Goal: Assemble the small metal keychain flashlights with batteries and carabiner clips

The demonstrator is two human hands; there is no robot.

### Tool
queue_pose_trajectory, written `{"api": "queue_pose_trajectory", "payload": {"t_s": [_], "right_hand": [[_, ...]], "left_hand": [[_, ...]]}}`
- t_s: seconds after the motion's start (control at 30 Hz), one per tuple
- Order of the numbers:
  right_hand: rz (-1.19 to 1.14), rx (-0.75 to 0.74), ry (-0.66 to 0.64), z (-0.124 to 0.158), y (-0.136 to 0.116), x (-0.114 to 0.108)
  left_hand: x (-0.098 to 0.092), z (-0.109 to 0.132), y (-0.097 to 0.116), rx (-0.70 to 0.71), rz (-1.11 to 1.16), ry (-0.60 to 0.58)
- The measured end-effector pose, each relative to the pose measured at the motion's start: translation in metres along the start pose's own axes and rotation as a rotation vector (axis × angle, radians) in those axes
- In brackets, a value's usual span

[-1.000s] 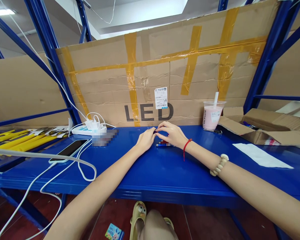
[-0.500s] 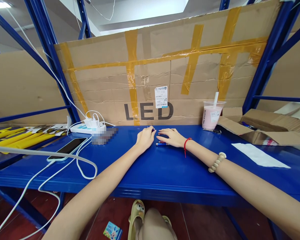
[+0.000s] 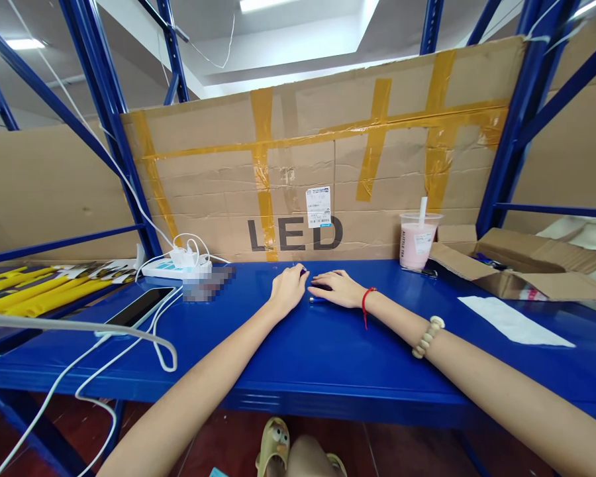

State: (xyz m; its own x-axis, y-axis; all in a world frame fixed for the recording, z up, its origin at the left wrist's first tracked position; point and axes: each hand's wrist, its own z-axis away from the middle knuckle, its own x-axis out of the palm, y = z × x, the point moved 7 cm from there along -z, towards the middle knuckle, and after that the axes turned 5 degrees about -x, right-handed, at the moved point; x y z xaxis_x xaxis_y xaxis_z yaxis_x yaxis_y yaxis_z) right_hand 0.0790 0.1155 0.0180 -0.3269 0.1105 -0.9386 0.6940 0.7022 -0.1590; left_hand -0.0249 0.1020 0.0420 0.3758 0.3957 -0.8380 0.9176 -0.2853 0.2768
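Observation:
My left hand (image 3: pixel 289 290) rests on the blue tabletop (image 3: pixel 298 358), its fingers curled closed. A small dark bit shows at its fingertips, too little to name. Just to the right, my right hand (image 3: pixel 342 289) lies palm down with its fingers stretched toward the left one; a red cord and a beaded bracelet circle that arm. Beneath its fingers pokes out a slim blue pen-like stick (image 3: pixel 318 300) with a shiny metal end. Most of the stick is covered by the hand. The two hands are close but apart.
A pink drink cup (image 3: pixel 415 246) with a straw stands at the back right, before an opened carton (image 3: pixel 546 265) and white paper (image 3: pixel 516 321). At left lie a charging phone (image 3: pixel 138 310), a power strip (image 3: pixel 176 266), loose cables and yellow-handled tools (image 3: pixel 54 291). Cardboard (image 3: pixel 203 192) walls the back.
The view has tilted up slightly. My right hand's fingers now cover more of the pen-like items; the red one beside the blue stick is no longer visible. My left hand stays nearly in place.

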Motion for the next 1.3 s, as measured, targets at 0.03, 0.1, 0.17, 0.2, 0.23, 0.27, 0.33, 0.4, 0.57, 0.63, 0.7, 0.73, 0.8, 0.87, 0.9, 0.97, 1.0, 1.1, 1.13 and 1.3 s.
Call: {"api": "queue_pose_trajectory", "payload": {"t_s": [0.03,0.1,0.17,0.2,0.23,0.27,0.33,0.4,0.57,0.63,0.7,0.73,0.8,0.87,0.9,0.97,1.0,1.1,1.13,1.3], "right_hand": [[0.007,-0.014,0.015,0.0004,-0.0016,-0.0013],[0.021,-0.025,0.036,0.0012,-0.0030,-0.0035],[0.033,-0.011,0.041,0.0020,-0.0021,-0.0044],[0.038,-0.001,0.039,0.0023,-0.0013,-0.0046],[0.040,0.008,0.034,0.0027,-0.0005,-0.0045],[0.041,0.015,0.025,0.0030,0.0001,-0.0040],[0.032,0.024,0.007,0.0035,0.0012,-0.0026],[0.018,0.028,0.002,0.0038,0.0022,-0.0017],[0.006,0.023,0.017,0.0034,0.0037,-0.0016],[0.005,0.019,0.018,0.0033,0.0034,-0.0015],[0.004,0.016,0.026,0.0034,0.0027,-0.0020],[0.006,0.014,0.032,0.0035,0.0020,-0.0025],[0.015,0.011,0.047,0.0038,0.0006,-0.0037],[0.024,0.011,0.059,0.0038,-0.0003,-0.0047],[0.028,0.013,0.062,0.0038,-0.0004,-0.0049],[0.030,0.017,0.062,0.0035,0.0000,-0.0047],[0.031,0.018,0.061,0.0033,0.0004,-0.0043],[0.042,0.013,0.068,0.0031,0.0013,-0.0038],[0.046,0.010,0.073,0.0031,0.0014,-0.0040],[0.057,0.012,0.079,0.0026,0.0029,-0.0049]], "left_hand": [[-0.0003,0.0002,0.0002,0.001,0.000,0.000],[-0.0004,0.0004,0.0004,0.001,-0.004,-0.006],[-0.0003,0.0006,0.0009,0.004,-0.005,-0.011],[-0.0003,0.0007,0.0012,0.007,-0.002,-0.012],[-0.0002,0.0009,0.0014,0.010,0.001,-0.013],[-0.0002,0.0011,0.0016,0.012,0.003,-0.014],[0.0001,0.0015,0.0016,0.015,0.006,-0.015],[0.0001,0.0016,0.0010,0.012,0.005,-0.010],[-0.0002,0.0012,-0.0002,0.005,-0.011,0.013],[0.0004,0.0007,-0.0006,-0.001,-0.023,0.011],[0.0007,0.0004,-0.0007,-0.003,-0.031,0.013],[0.0007,0.0003,-0.0005,-0.002,-0.033,0.015],[0.0009,0.0002,-0.0004,-0.001,-0.036,0.018],[0.0011,0.0001,-0.0005,-0.005,-0.040,0.016],[0.0013,0.0001,-0.0005,-0.006,-0.042,0.014],[0.0015,0.0004,-0.0003,-0.006,-0.045,0.010],[0.0015,0.0006,-0.0001,-0.005,-0.046,0.009],[0.0016,0.0012,0.0005,-0.001,-0.046,0.007],[0.0017,0.0013,0.0007,0.000,-0.047,0.005],[0.0024,0.0012,0.0021,0.013,-0.052,-0.002]]}}
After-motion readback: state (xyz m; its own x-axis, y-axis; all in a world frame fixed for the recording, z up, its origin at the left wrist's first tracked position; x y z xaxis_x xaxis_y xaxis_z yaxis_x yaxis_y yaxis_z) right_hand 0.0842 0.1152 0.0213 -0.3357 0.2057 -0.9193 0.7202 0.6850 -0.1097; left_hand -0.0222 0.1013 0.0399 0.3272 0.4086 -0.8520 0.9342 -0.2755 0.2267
